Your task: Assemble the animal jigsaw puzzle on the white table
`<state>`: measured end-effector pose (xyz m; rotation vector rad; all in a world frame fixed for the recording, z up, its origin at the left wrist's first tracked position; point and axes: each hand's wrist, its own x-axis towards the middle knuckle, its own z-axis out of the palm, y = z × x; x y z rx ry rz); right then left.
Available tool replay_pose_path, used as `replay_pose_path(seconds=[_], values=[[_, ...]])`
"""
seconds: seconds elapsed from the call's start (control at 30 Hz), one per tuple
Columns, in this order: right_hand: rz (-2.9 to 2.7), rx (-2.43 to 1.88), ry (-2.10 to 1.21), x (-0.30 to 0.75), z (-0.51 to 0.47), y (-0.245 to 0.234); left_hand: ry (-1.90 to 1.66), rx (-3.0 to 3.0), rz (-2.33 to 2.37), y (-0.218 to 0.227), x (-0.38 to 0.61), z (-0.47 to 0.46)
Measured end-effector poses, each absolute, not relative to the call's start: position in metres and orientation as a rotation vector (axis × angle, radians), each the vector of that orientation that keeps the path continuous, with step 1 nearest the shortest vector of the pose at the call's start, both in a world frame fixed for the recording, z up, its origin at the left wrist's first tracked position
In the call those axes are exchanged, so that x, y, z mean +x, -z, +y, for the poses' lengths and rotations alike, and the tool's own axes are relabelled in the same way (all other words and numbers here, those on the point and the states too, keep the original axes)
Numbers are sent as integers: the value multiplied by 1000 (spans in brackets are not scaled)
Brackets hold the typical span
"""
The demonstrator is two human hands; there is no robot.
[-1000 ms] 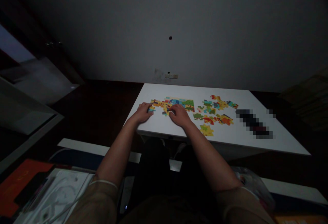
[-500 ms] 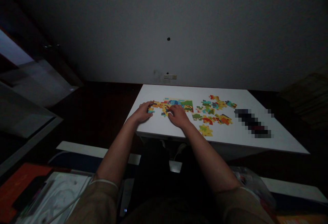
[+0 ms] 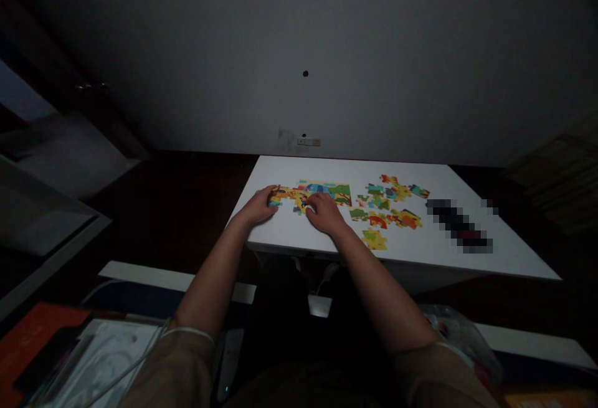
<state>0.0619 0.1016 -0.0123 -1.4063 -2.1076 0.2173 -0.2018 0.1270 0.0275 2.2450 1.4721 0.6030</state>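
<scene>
Left hand (image 3: 256, 206): on the left end of the part-built jigsaw puzzle (image 3: 322, 194), apart from the right hand (image 3: 324, 213); any grip is hidden under the fingers. Loose puzzle pieces (image 3: 385, 202): to the right. White worktop (image 3: 411, 247): open strip along the near edge. Pixelated object (image 3: 460, 226): unreadable, toward the right edge.

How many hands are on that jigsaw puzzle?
2: the left hand lies on the left end of the joined jigsaw puzzle section, and the right hand lies on its near middle, above the white table. No others show.
</scene>
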Motion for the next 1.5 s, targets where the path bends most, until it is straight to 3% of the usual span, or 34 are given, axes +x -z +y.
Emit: replay_pose_path(seconds=[0.57,0.73,1.0,1.5], values=[[-2139,-1465,-207,60,99,7,-500,2356,1572,-29,-200,123],[-1965,-1719,-99,59,95,-2,-507,2395,1715,-31,-169,137],[-1939,-1935,-63,54,89,-15,-179,2418,1826,-13,-135,138],[-2054,-1668,-58,62,96,-13,-152,2480,1872,-9,-146,132]])
